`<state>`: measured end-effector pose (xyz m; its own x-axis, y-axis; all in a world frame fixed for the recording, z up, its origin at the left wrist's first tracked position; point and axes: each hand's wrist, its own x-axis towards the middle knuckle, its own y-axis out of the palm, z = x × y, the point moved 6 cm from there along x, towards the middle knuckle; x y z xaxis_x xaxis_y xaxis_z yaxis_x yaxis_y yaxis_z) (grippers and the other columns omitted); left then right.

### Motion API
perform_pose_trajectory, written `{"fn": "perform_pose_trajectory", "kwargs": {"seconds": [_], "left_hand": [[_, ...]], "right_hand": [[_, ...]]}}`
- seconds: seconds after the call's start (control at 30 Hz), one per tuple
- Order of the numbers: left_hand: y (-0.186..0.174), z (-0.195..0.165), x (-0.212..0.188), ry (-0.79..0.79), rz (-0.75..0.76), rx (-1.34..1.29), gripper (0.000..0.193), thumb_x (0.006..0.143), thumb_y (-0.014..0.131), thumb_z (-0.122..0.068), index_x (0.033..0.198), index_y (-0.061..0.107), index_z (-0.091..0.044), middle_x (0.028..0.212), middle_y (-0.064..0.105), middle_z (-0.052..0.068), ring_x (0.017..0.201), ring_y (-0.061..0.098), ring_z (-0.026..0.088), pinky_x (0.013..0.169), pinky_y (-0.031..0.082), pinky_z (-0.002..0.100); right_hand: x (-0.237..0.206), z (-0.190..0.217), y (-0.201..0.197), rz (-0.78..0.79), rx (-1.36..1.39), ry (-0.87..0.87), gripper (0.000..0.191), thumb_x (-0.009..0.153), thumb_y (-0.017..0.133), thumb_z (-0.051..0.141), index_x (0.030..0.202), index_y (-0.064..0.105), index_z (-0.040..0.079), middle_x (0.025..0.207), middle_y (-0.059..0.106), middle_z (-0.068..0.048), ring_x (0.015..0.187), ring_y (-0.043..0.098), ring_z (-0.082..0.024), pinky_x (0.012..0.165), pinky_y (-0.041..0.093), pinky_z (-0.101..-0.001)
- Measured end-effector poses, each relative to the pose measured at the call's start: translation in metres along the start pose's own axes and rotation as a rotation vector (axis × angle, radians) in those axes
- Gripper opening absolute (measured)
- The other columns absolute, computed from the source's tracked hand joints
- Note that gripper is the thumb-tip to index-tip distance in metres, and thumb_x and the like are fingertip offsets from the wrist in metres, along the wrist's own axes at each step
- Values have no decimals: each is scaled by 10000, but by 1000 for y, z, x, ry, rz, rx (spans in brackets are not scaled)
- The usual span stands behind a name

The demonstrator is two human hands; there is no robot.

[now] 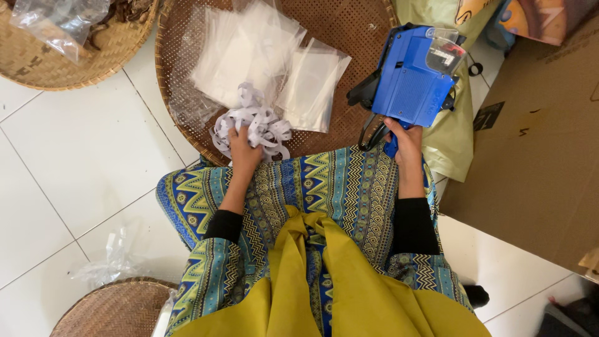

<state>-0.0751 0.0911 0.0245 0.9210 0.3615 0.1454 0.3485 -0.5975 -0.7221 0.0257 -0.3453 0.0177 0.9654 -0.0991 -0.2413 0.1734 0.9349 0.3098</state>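
A tangled bunch of white paper strip (253, 125) lies at the near edge of a large round woven tray (355, 25), touching the person's patterned skirt (324, 187). The left hand (243, 148) rests on the near side of the tangle, fingers curled into it and closed around some of the loops; the rest of the strip spills away from the fingers toward the tray's middle and to the right. The tangle has no clear long axis. The left hand is on it, while the right hand (404, 142) is well apart to the right.

The right hand is wrapped shut around the grip of a blue handheld label gun (412, 75), which stands tilted, its body pointing away from the person over the tray's right rim.

Just beyond the strip, farther into the tray, lie several clear flat plastic bags (268, 56), overlapping one another. A second woven tray (62, 62) sits at the upper left holding more clear bags, a third (112, 309) at the lower left. A brown cardboard box (536, 156) stands to the right on the white tiled floor (81, 143).
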Motion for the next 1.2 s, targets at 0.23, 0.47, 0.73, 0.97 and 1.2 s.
{"fn": "perform_pose_trajectory", "kwargs": {"seconds": [0.23,0.47,0.73,0.97,1.2], "left_hand": [[11,-16,-2,-9,46,174,732,627,866,-140,1284,562,-33,1363,414,345,1157,468,597,880,470,592],[18,-5,-4,19,1,119,527,769,769,-9,1262,586,-39,1324,478,308,1192,506,548,1008,457,572],[-25,-25,-5,78,-156,-111,478,867,734,-29,1335,637,-34,1340,532,302,1223,530,486,1035,456,502],[-85,-73,-13,201,-326,-194,381,917,702,-39,1283,622,30,1350,588,244,1294,530,423,1133,391,475],[-89,-65,1,128,-350,-167,398,928,660,-27,1325,649,-8,1354,603,222,1315,512,435,1134,396,477]], "right_hand": [[0,-1,1,12,-39,-3,353,846,845,34,1111,614,1,934,685,-84,630,620,-140,476,467,-278],[0,-1,1,18,-36,-7,359,853,844,22,1118,605,-9,924,674,-85,624,614,-142,475,465,-282],[-1,3,3,-1,-44,11,365,847,846,26,1117,604,-16,909,682,-88,621,619,-144,469,464,-282],[0,4,7,6,-69,19,352,842,847,40,1104,619,-10,907,697,-88,625,626,-137,480,472,-274],[3,-3,3,-5,-81,33,394,834,868,48,1117,600,-12,888,676,-83,608,614,-138,481,478,-276]]}}
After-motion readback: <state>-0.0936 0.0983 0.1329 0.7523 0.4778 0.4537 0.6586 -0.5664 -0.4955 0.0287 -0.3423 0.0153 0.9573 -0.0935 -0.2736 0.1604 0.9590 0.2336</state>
